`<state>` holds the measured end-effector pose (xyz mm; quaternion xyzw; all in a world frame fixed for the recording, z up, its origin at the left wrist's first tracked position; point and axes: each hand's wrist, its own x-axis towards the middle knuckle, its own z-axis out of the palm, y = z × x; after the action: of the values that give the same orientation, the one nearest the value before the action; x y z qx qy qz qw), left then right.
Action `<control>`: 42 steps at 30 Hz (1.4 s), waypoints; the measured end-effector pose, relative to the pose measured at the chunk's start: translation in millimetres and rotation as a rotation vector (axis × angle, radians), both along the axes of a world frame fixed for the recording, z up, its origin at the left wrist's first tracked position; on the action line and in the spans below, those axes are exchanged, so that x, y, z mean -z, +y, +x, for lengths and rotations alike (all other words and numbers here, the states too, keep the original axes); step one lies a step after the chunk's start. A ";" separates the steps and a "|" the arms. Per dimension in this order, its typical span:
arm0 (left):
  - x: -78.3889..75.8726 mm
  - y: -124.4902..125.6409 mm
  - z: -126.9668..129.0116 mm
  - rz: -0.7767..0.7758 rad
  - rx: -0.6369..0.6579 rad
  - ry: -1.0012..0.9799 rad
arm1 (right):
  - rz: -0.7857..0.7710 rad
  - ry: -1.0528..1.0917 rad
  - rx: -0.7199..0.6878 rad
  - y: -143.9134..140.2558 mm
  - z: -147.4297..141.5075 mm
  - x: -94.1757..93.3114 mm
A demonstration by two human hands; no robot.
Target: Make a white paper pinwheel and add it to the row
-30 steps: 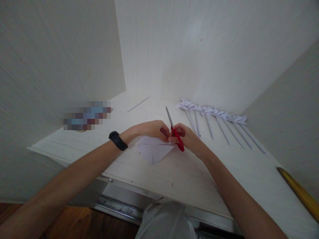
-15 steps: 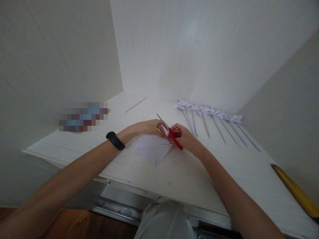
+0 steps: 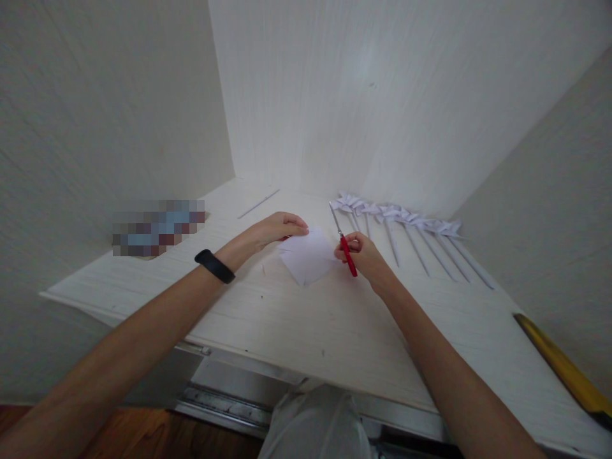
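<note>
A square sheet of white paper (image 3: 310, 258) with slits cut at its corners hangs over the middle of the tabletop. My left hand (image 3: 284, 228), below a black wristband (image 3: 215, 266), pinches the paper's far corner between thumb and fingers. In my right hand (image 3: 359, 252) is a pair of scissors with red handles (image 3: 349, 256); the blades look closed and point away from me. The fingertips of that hand also meet the paper's right corner. Whether they grip it too, I cannot tell.
Several white paper pinwheels on sticks (image 3: 392, 213) lie in a row at the back right. A thin white paper stick (image 3: 259, 203) rests at the back left, near a blurred-out object (image 3: 160, 228). Something long and yellow (image 3: 559, 363) lies along the right edge. Walls enclose the tabletop (image 3: 363, 338).
My left hand has moved back and left, and the paper has shifted away from me and turned. My right hand has moved slightly right with the scissors, whose blades now point straighter away.
</note>
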<state>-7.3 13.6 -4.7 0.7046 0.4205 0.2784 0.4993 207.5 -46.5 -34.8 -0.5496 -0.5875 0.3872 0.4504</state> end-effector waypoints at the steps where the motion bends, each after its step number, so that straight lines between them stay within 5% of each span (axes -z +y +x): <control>1: -1.1 -1.1 0.4 0.005 -0.009 -0.005 | -0.001 -0.017 -0.005 -0.1 -0.5 0.5; 6: -9.2 -2.0 -5.2 0.043 0.032 0.027 | 0.072 -0.147 0.016 -3.3 -2.1 -2.4; 10: -11.1 8.7 -20.0 0.159 0.221 0.148 | 0.208 -0.418 0.026 -6.0 1.1 -6.7; 16: -8.8 20.8 -38.1 0.222 0.397 0.387 | 0.200 -0.530 -0.059 -2.3 13.2 -4.7; 21: -8.2 19.6 -39.6 0.191 0.424 0.426 | 0.181 -0.647 -0.066 0.9 19.2 0.2; 30: -10.6 17.3 -36.6 0.196 0.434 0.401 | 0.169 -0.676 0.190 -4.4 9.7 -6.3; 37: -7.7 22.1 -40.9 0.209 0.442 0.371 | 0.172 -0.991 0.132 -9.1 11.1 -17.6; 42: -12.4 21.3 -43.4 0.219 0.391 0.374 | 0.219 -0.901 -0.024 -10.5 8.3 -13.9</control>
<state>-50.6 34.9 7.6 0.8611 0.3288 0.0858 0.3782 215.9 -57.0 -20.9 -0.6054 -0.7685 0.0507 0.2010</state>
